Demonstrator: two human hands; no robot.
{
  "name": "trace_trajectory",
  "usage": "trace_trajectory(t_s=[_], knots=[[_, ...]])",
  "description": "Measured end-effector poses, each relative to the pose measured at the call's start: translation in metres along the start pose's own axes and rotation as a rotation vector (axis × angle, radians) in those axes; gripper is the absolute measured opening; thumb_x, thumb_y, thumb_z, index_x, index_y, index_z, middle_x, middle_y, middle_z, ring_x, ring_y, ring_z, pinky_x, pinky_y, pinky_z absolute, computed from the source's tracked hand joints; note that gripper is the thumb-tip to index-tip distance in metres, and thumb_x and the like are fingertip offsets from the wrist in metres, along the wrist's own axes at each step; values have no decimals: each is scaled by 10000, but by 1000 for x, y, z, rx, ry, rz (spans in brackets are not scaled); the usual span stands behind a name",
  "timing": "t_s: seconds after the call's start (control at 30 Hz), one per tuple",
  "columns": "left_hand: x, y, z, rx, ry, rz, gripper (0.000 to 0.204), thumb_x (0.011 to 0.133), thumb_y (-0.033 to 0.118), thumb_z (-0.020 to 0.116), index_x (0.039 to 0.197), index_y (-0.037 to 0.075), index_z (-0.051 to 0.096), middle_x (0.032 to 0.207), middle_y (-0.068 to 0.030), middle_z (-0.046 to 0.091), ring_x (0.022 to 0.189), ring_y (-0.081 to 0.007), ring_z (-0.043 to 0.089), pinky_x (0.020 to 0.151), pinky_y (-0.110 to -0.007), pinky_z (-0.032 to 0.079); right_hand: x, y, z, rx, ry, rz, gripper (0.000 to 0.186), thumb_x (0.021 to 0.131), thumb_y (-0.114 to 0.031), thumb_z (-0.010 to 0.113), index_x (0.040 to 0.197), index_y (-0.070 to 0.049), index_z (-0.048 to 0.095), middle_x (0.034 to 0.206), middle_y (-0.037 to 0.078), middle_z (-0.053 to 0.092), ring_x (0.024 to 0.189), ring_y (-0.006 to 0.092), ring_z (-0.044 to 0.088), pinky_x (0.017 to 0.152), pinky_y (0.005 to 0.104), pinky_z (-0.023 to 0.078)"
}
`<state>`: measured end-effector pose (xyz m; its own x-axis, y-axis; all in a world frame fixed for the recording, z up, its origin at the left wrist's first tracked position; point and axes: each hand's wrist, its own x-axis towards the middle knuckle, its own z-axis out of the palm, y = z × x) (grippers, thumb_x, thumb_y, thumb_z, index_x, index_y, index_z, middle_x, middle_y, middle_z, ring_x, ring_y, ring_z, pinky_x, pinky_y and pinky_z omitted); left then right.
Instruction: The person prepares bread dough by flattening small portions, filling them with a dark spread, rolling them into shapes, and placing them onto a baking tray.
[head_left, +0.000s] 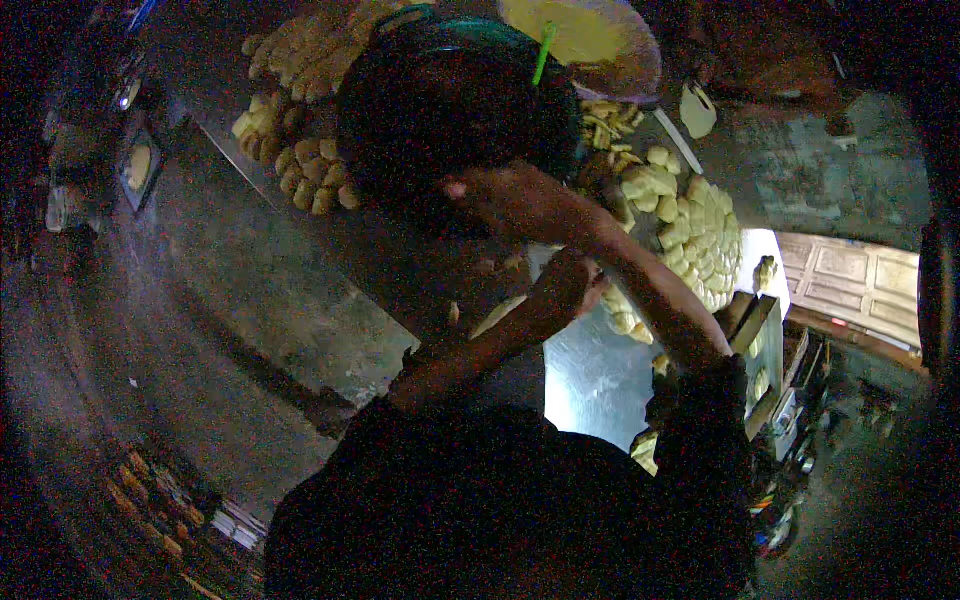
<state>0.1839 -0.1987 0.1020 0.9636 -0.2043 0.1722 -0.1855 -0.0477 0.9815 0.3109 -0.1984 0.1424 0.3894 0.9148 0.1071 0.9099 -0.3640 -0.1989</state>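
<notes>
My right hand (505, 200) reaches left over the near edge of a dark round basin (400, 70). Shadow swallows most of its fingers, so I cannot tell whether they grip anything. Lower down, my left hand (567, 288) lies just beneath my right wrist. Its fingers are curled in; what they hold, if anything, is hidden. A heap of pale yellowish lumps (705, 235) is spread to the right of both hands. Browner, shaded lumps (310, 175) lie left of the basin. The dim light hides whether they are dough or a peeled vegetable.
Beyond the basin is a round yellow-bottomed tub (610, 45), near a bright green stick (543, 55). Thin pale pieces (610, 122) lie close to it. A pale jug-like container (698, 110) stands farther right. At the right is a panelled wooden door (850, 275).
</notes>
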Motion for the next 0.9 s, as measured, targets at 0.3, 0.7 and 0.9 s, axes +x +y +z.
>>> trace_trajectory(t_s=[0.3,0.7,0.9], knots=[[-112,170,-124,-114,378,91,104,874,100,737,973,93,706,940,-58,686,824,-158,652,759,-297,519,-51,-135,-201,1178,231,655,320,988,-114,554,1292,-58,637,984,-7,680,700,50,515,626,196,408],[-199,294,-8,-990,-44,-373,607,1019,550,456,1310,22,528,1197,-94,617,1100,-211,583,961,-369,428,-264,-330,-224,1588,750,687,394,1012,-138,553,1393,-52,494,1035,6,649,794,23,604,636,173,476],[-239,306,88,-1154,-331,-594,576,1039,510,427,1258,-10,542,1279,-124,605,1240,-256,540,1106,-436,342,-389,-396,-194,1221,1019,764,265,1035,-292,566,1145,-53,601,875,-22,610,793,56,536,706,238,451]])
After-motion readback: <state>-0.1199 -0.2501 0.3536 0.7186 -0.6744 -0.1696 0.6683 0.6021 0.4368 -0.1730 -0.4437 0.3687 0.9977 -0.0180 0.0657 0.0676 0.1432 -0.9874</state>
